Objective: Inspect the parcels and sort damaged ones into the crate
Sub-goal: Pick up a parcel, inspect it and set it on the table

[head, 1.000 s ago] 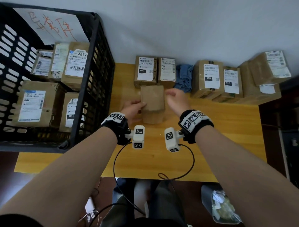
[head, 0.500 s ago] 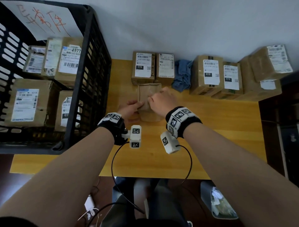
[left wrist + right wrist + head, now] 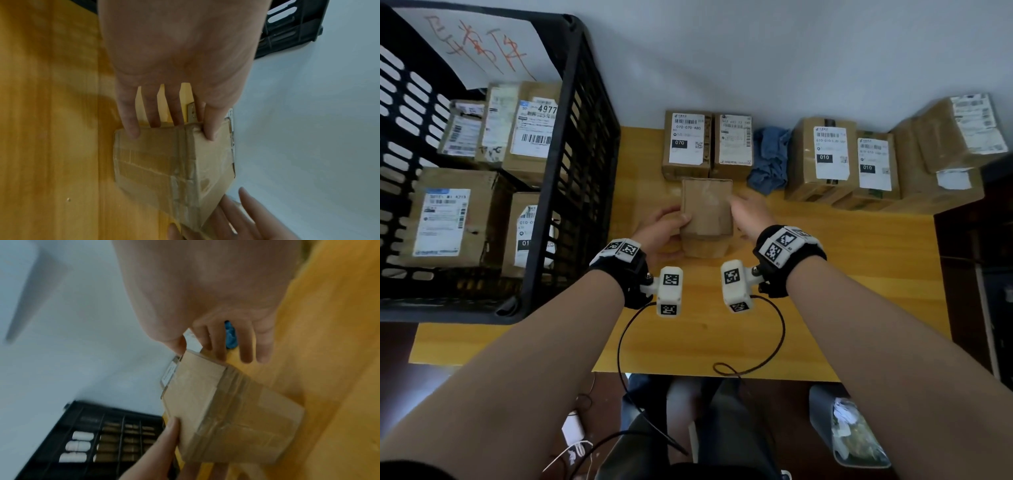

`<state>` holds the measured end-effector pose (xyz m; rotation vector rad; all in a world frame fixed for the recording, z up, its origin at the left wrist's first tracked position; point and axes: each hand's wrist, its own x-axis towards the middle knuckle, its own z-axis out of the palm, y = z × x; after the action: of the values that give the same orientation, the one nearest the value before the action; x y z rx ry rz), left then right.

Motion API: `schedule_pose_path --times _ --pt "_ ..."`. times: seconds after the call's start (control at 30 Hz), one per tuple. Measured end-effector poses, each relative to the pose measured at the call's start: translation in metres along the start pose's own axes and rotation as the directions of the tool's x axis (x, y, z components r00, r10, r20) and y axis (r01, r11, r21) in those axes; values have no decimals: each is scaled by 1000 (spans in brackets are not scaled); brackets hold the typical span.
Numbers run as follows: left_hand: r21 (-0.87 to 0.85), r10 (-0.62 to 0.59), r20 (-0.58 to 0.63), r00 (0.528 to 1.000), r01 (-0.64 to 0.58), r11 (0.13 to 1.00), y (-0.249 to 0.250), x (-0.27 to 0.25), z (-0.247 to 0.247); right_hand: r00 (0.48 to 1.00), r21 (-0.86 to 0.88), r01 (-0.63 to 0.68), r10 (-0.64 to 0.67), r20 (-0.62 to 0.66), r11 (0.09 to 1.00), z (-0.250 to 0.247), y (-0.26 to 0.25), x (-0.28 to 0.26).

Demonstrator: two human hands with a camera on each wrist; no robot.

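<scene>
Two hands meet on one parcel in our head view: our left hand grips its left edge, thumb on top, while our right hand lies with fingers straight just beside its right edge; blur hides any contact there. The parcel stands on the wooden table, plain face up. Beyond our fingers run more labelled boxes: a pair just past the parcel, then a blue cloth and a further stack out past our right hand. Left of our left hand stands the black crate, holding at least five labelled parcels, some leaning on others, with a handwritten sheet on its far wall.

From the left wrist we gain the grip itself: left hand with thumb over the top face and fingertips on the taped side of the parcel, the right hand's fingers at the opposite end.

From the right wrist, blurred, the right hand shows loosely extended fingers at the parcel's far corner, touching or nearly so. Only here does the crate's slotted wall sit behind the left thumb.
</scene>
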<state>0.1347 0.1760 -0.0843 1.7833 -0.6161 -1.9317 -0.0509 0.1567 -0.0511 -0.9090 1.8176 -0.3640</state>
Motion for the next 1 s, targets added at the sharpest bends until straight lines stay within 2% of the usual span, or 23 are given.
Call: schedule_pose_path --times 0.1,0.17,0.27,0.33,0.4,0.5,0.67,0.73,0.83,0.87,0.93,1.0 --pt "2 6 -13 1000 -6 1000 7 -7 4 996 79 -61 56 65 995 0 -6 -10" --pt "10 0 -32 999 0 1000 17 -15 6 996 91 -64 58 65 994 -4 -12 -17" --pt "8 -16 -13 1000 16 1000 34 -33 5 998 121 58 -59 -1 991 -17 -28 -32" --pt "-9 -31 19 999 31 999 45 -42 0 984 78 175 -173 -32 981 -24 -37 -45" --pt "4 -40 63 997 40 999 51 -50 -6 968 22 250 -249 -17 968 -28 -42 -56" --pt "125 -39 104 994 26 992 56 -56 -6 928 -81 372 -369 57 925 -27 -43 -67" --pt "97 -17 36 999 13 995 51 -60 3 889 -1 441 -437 135 898 -30 -39 -67" --pt "82 -22 41 999 19 996 46 -59 3 891 1 451 -450 56 893 -33 -35 -61" --pt "-27 -31 99 995 34 999 38 -52 2 926 -23 348 -347 -148 937 -37 -26 -47" --pt "-68 -32 128 991 41 997 36 -51 2 952 7 273 -269 -144 962 -37 -21 -43" --pt "-119 -29 183 983 52 992 34 -47 4 992 126 128 -124 -37 984 -36 -13 -35" --pt "-108 -27 192 981 48 993 34 -43 5 996 180 80 -85 17 980 -32 -9 -31"
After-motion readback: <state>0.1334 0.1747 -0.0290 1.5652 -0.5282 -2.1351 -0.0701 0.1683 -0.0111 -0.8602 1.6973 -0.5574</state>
